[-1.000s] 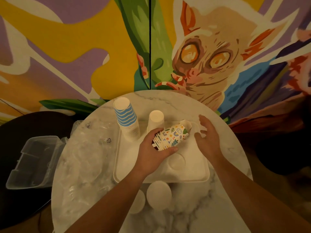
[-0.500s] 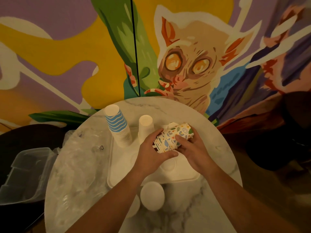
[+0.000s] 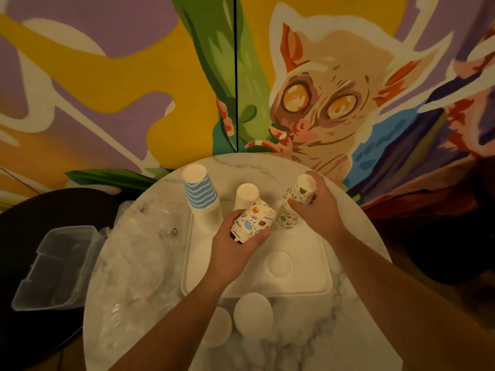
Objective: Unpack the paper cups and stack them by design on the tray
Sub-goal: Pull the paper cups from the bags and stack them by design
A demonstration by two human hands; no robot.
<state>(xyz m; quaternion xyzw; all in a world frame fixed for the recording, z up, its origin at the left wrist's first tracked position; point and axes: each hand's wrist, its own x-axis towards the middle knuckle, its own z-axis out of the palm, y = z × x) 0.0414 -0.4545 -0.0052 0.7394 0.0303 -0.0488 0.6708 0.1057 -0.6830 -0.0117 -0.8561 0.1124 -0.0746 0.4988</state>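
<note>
Two bundles of doodle-print paper cups are held over the white tray (image 3: 300, 287), which lies on a round marble table (image 3: 348, 330). The left hand (image 3: 235, 245) is clamped around one nested bundle (image 3: 253, 220); its long axis is tilted, with the closed bases pointing up and away to the right and the rims toward the palm. The right hand (image 3: 318, 210) is closed on a second doodle-print stack (image 3: 293, 203), held near upright with the base uppermost; whether its lower end touches the tray cannot be told, since the left-hand bundle and the fingers cover that part.

At the far left of the tray a blue-striped stack (image 3: 201, 196) is seen upside down, long axis vertical. Just right of it a plain white stack (image 3: 247, 194) is likewise inverted, its lower part hidden behind the left-hand bundle. Two white cups (image 3: 253, 313) rest on the table at the near edge of the tray; the left one is partly covered by the left forearm.

Crumpled clear plastic wrap (image 3: 139, 253) is spread over the left of the table. A clear plastic container (image 3: 53, 266) is noted beyond the table's left edge, dim and hard to make out.
</note>
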